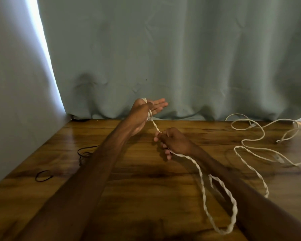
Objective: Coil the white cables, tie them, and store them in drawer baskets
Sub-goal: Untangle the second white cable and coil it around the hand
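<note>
We see a twisted white cable [203, 188], two strands wound round each other like rope. Its far end is looped over the left hand [142, 113], raised above the worktop [137, 180] with fingers straight. From there it runs taut down and right into the grip of the right hand [174, 141], which pinches it. Past that hand it trails nearer and rightward, making a long loose loop on the wood at the near right. At the far right a smooth off-white cable [240, 129] lies in slack curves; we cannot tell whether the two join.
</note>
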Demonstrator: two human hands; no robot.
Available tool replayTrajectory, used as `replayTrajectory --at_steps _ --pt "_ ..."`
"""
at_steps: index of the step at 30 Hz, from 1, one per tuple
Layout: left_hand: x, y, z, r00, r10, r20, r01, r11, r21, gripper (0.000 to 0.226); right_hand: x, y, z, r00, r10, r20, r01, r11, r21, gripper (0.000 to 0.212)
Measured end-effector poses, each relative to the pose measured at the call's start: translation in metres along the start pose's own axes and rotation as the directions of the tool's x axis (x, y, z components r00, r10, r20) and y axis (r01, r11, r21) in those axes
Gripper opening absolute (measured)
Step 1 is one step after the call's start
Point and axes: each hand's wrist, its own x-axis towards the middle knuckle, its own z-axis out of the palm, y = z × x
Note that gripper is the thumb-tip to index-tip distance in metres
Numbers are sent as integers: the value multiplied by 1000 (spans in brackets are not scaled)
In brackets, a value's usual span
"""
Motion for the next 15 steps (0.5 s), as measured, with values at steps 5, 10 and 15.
replayTrajectory --at_steps 5,10,15 --pt "4 -21 -16 997 -27 -67 38 985 170 20 -15 -35 -4 940 176 292 -250 937 242 24" --pt "2 -22 -15 995 -49 -85 75 937 341 29 -19 -43 -21 967 107 231 -138 983 123 29" --pt "-7 -30 -16 985 -153 -77 171 833 526 35 -18 -47 -32 994 9 105 -25 989 145 29"
